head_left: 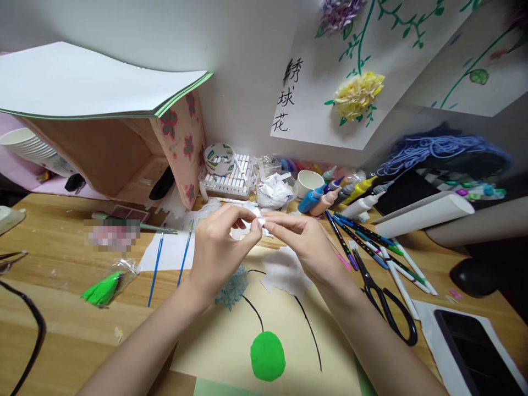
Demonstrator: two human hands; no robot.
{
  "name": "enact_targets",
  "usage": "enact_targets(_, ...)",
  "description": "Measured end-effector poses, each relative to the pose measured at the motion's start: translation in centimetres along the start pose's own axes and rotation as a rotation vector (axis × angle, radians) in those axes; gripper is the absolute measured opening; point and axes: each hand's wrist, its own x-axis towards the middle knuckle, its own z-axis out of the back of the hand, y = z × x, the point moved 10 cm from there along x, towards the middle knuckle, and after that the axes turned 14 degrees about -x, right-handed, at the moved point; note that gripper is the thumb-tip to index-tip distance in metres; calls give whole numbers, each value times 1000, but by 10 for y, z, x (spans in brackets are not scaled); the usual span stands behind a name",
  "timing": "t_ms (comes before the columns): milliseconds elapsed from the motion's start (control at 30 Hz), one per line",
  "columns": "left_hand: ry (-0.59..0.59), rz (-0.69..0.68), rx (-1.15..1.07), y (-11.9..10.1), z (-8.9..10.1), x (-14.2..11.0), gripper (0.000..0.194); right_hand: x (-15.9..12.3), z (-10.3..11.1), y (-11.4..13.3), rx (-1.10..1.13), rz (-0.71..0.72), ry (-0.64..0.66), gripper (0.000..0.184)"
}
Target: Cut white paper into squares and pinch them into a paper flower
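My left hand [226, 245] and my right hand [307, 242] meet fingertip to fingertip over the cream sheet [223, 352]. Both pinch a small white scrap [261, 221], which looks like paper or tissue; much of it is hidden by the fingers. Below them on the sheet, a torn white paper piece [285, 270] lies partly behind my right hand. A pale blue ruffled flower [233, 289] sits behind my left wrist. Lower down is a green clay-like disc [268, 356], with black curved lines drawn above and beside it.
At the back, a clear tub [276, 190] holds white scraps beside paint bottles [311, 199] and a marker box [229, 179]. Scissors [388, 302], pens [363, 234] and a phone [474, 352] lie right. Brushes [155, 269] and a green clay packet [103, 289] lie left.
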Motion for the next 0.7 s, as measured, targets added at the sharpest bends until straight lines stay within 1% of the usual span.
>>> enact_targets(300,9,107,-56,9,-1,1,5,1,0,-5,12,-51,12,17)
enact_targets(500,10,104,-60,9,-1,1,5,1,0,-3,20,-46,37,16)
enact_targets(700,16,76,-37,9,-2,1,5,1,6,-2,-26,-21,-6,15)
